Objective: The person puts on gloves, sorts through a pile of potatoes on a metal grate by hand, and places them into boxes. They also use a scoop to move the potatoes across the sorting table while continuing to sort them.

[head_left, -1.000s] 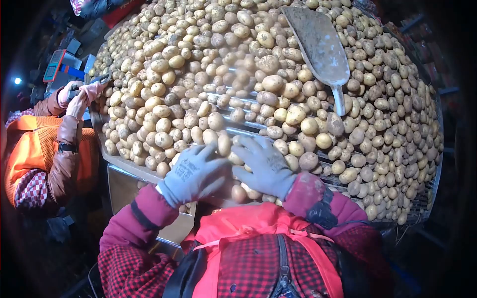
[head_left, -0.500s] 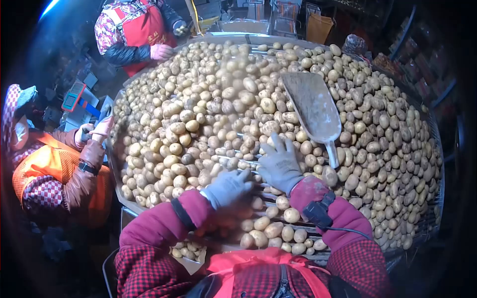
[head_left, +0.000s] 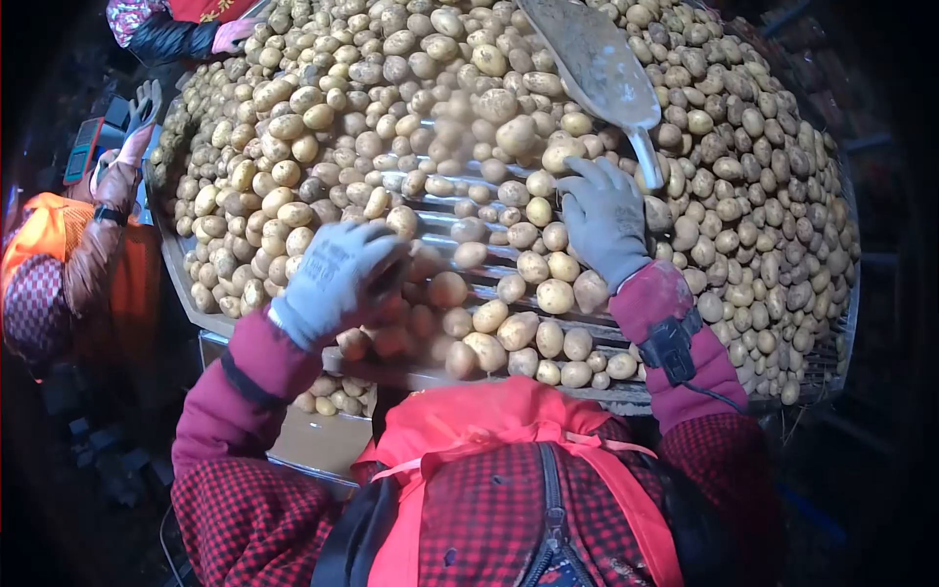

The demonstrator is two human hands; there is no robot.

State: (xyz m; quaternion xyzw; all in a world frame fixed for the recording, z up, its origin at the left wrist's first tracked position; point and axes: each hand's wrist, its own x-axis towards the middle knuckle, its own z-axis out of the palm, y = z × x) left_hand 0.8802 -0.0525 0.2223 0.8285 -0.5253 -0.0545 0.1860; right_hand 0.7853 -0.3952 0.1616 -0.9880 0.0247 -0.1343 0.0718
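Observation:
My left hand, in a grey glove, is over the near left part of the potatoes. Its fingers curl inward around a dark patch that I cannot make out. Blurred potatoes lie just beside and below it. My right hand, gloved alike, rests with fingers apart on potatoes near the scoop's handle. Between my hands, loose potatoes lie on a metal slatted grate, whose bars show through.
A worn metal scoop lies on the heap at the back. Below the near left edge, a cardboard box has potatoes beside it. Two co-workers stand at the left; one person's gloved hand touches the heap, another's gloved hand is raised.
My view has tilted down. My hands have moved apart, the left one toward the near left edge. More grate bars show between them. The co-worker's hand at left has lifted with fingers extended.

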